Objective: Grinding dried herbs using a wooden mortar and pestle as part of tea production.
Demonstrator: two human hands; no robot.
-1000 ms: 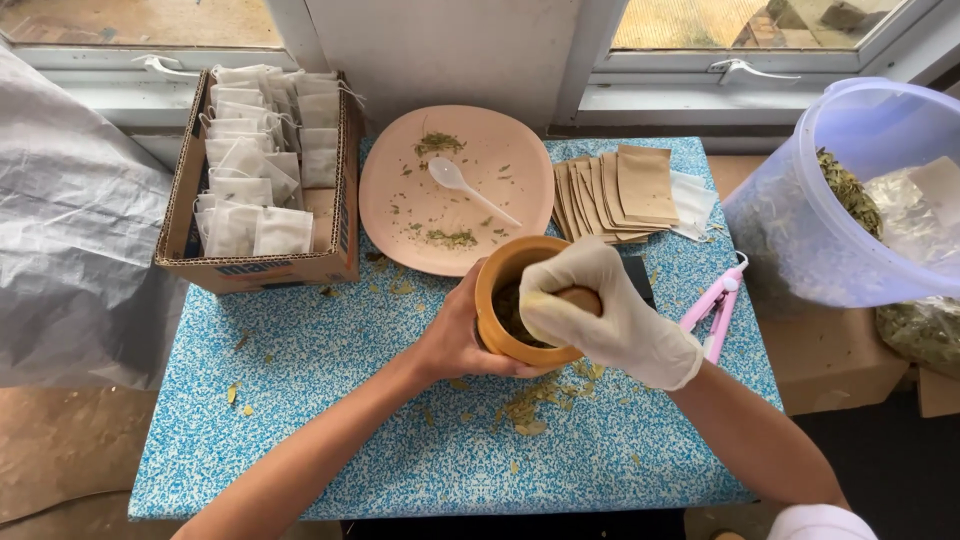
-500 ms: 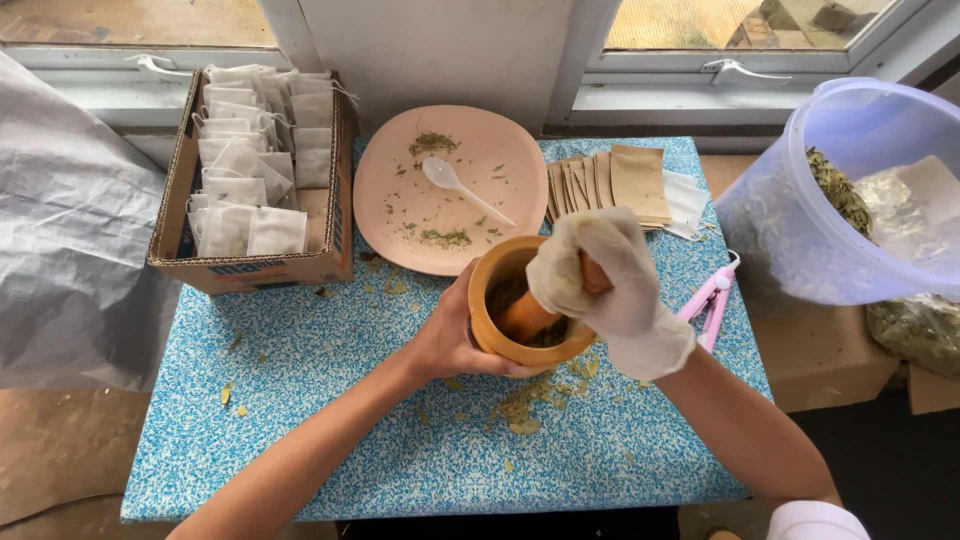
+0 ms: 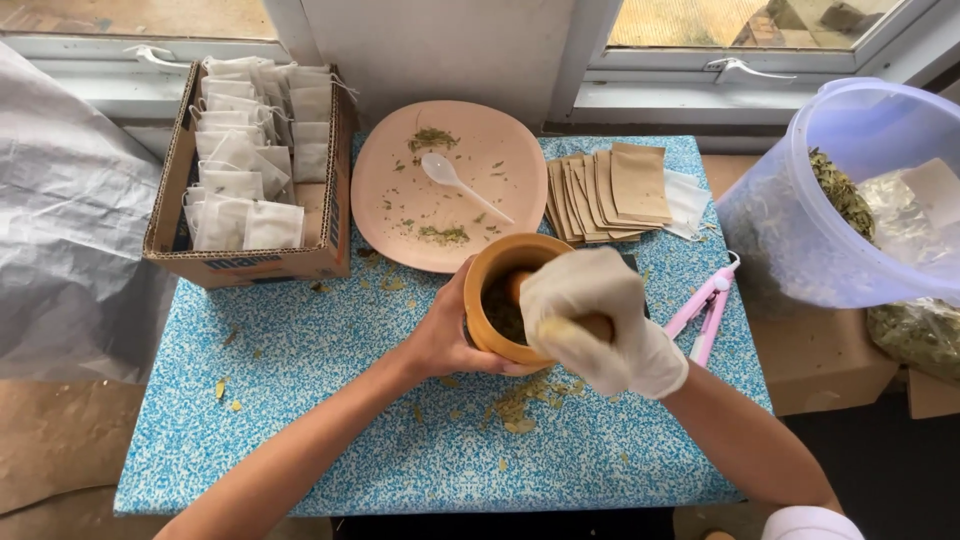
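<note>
A wooden mortar (image 3: 492, 288) holding dark green crushed herbs stands on the blue speckled table (image 3: 330, 420). My bare left hand (image 3: 440, 335) wraps around the mortar's left side and steadies it. My right hand (image 3: 595, 320), in a white glove, is closed on a wooden pestle (image 3: 517, 287) whose end sits inside the bowl. Crumbs of dried herb (image 3: 515, 405) lie on the table just in front of the mortar.
A pink plate (image 3: 400, 215) with a white plastic spoon (image 3: 458, 182) and herb bits sits behind the mortar. Brown paper sachets (image 3: 615, 190) fan out to its right, a cardboard box of white tea bags (image 3: 250, 165) is left. Pink tongs (image 3: 705, 310) and a clear tub of herbs (image 3: 840, 200) are right.
My gloved right hand has moved with the pestle, swinging from over the bowl's right rim down toward its near side. The left hand stays on the mortar.
</note>
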